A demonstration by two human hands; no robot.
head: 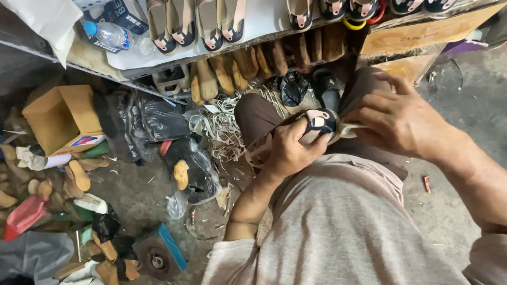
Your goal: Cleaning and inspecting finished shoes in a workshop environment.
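While I look down through the head camera, my left hand (pixel 288 150) is clamped around a pale pink and navy sandal with a beige sole (pixel 317 125), held over my brown-trousered knee (pixel 253 113). My right hand (pixel 401 121) pinches the sandal's toe end, fingers bent over it. Beyond the knee, a white shelf (pixel 264 21) carries a row of finished sandals (pixel 195 24) and a clear plastic water bottle (pixel 108 34). An open cardboard box (pixel 60 116) sits on the littered floor at left.

Glossy dark-and-pink sandal upper (pixel 317 124), matt wooden lasts (pixel 253 63), crinkled shiny plastic bags (pixel 158 119), rough cardboard box (pixel 60 116)
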